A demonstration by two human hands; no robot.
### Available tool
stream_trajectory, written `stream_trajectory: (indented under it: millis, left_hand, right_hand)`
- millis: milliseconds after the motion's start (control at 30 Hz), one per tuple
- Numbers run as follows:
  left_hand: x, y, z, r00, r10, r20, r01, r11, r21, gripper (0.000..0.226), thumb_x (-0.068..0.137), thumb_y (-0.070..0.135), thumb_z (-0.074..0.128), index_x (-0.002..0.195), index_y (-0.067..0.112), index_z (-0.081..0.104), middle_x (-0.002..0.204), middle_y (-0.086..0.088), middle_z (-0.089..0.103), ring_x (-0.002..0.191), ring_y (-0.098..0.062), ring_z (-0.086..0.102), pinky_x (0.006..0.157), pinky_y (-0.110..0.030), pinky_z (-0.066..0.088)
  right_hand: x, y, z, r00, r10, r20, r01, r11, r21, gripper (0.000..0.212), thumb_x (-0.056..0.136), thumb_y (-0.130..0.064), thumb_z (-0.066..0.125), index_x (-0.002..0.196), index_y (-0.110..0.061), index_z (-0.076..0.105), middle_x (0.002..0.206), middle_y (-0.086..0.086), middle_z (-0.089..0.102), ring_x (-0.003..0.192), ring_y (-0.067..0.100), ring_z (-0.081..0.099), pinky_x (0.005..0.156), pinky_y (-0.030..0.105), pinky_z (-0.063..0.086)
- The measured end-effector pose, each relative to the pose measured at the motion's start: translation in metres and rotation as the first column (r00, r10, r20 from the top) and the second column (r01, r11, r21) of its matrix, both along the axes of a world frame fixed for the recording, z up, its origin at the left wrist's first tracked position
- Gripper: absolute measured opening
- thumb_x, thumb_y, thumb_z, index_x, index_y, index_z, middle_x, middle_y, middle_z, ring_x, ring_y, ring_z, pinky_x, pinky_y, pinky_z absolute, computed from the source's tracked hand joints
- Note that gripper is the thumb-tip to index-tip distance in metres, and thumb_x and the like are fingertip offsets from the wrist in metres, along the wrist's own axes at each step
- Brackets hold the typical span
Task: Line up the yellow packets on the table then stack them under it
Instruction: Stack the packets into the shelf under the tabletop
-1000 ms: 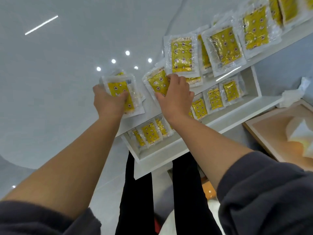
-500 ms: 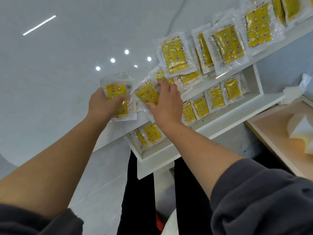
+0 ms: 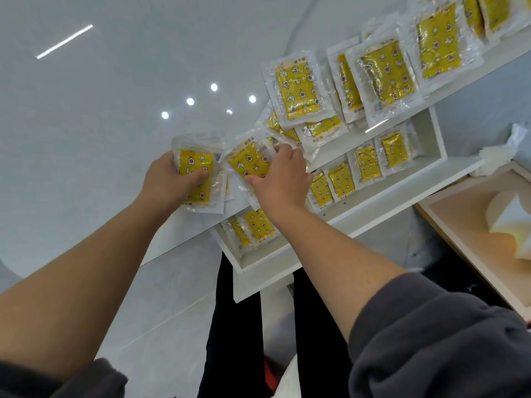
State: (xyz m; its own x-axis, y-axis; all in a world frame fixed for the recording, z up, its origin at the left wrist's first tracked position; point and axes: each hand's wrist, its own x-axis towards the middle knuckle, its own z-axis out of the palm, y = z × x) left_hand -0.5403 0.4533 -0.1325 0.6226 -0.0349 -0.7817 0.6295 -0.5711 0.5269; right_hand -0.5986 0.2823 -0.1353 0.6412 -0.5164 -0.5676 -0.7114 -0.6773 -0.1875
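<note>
Grip closed on both sides: left hand holds a stack of yellow packets at the bench edge, while right hand pinches one packet, just pulled from the loose row toward that stack, probably gathering for the shelf below.

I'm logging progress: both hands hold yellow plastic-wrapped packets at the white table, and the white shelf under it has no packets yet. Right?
Not quite. In the head view the left hand and right hand do hold yellow plastic-wrapped packets at the white table, but the white shelf under it already holds several shelved yellow packets.
</note>
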Motion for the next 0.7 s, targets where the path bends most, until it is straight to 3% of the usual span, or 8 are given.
stream_trajectory:
  millis: [167, 333, 400, 467, 600, 700]
  left_hand:
    - [-0.006, 0.003, 0.003, 0.998, 0.052, -0.024, -0.053, 0.998, -0.034, 0.025, 0.084, 0.017, 0.072, 0.107, 0.02, 0.061, 0.093, 0.006, 0.066, 0.081, -0.006, 0.063, 0.063, -0.021, 0.048]
    - [-0.011, 0.005, 0.003, 0.984, 0.158, -0.078, -0.164, 0.983, -0.08, 0.016, 0.083, 0.018, 0.074, 0.093, 0.026, 0.065, 0.092, 0.007, 0.069, 0.083, -0.01, 0.067, 0.07, -0.027, 0.053]
    - [-0.014, 0.007, 0.002, 0.978, 0.18, -0.108, -0.191, 0.977, -0.094, 0.015, 0.082, 0.018, 0.074, 0.092, 0.026, 0.065, 0.094, 0.005, 0.07, 0.085, -0.013, 0.068, 0.073, -0.03, 0.054]
    - [-0.017, 0.009, 0.002, 0.978, 0.159, -0.137, -0.174, 0.979, -0.103, 0.015, 0.082, 0.018, 0.074, 0.094, 0.024, 0.066, 0.095, 0.002, 0.071, 0.086, -0.015, 0.069, 0.074, -0.031, 0.055]
    - [-0.031, 0.007, 0.006, 0.97, 0.049, -0.238, -0.097, 0.975, -0.198, 0.02, 0.08, 0.013, 0.074, 0.098, 0.019, 0.066, 0.093, -0.002, 0.074, 0.081, -0.018, 0.072, 0.068, -0.027, 0.059]
    - [-0.049, -0.006, 0.008, 0.934, -0.064, -0.352, -0.045, 0.955, -0.293, 0.023, 0.08, 0.01, 0.073, 0.102, 0.014, 0.066, 0.093, -0.005, 0.075, 0.084, -0.023, 0.073, 0.07, -0.029, 0.059]
  right_hand:
    - [0.003, 0.007, 0.001, 0.999, 0.02, 0.044, -0.02, 1.0, 0.001, 0.058, 0.08, -0.039, 0.075, 0.124, -0.016, 0.045, 0.128, 0.002, 0.046, 0.119, 0.021, 0.046, 0.095, 0.037, 0.036]
    - [-0.005, 0.006, 0.001, 0.985, -0.163, 0.049, 0.137, 0.931, 0.338, 0.034, 0.085, -0.033, 0.069, 0.108, -0.018, 0.05, 0.096, -0.006, 0.062, 0.086, 0.018, 0.062, 0.072, 0.033, 0.049]
    - [-0.01, 0.0, 0.002, 0.972, -0.231, 0.044, 0.181, 0.853, 0.49, 0.026, 0.085, -0.031, 0.068, 0.104, -0.019, 0.055, 0.093, -0.008, 0.063, 0.082, 0.011, 0.061, 0.064, 0.026, 0.045]
    - [-0.015, -0.01, 0.004, 0.955, -0.297, 0.008, 0.227, 0.744, 0.628, 0.021, 0.086, -0.026, 0.067, 0.104, -0.02, 0.058, 0.094, -0.009, 0.064, 0.083, 0.006, 0.06, 0.065, 0.021, 0.044]
    - [-0.029, -0.042, 0.004, 0.932, -0.281, -0.23, 0.348, 0.514, 0.784, 0.024, 0.088, -0.022, 0.067, 0.111, -0.022, 0.06, 0.11, -0.002, 0.069, 0.102, 0.016, 0.065, 0.091, 0.033, 0.05]
    - [-0.053, -0.074, -0.007, 0.879, -0.184, -0.441, 0.478, 0.331, 0.814, 0.02, 0.089, -0.014, 0.066, 0.108, -0.017, 0.064, 0.106, 0.001, 0.073, 0.101, 0.019, 0.067, 0.098, 0.037, 0.048]
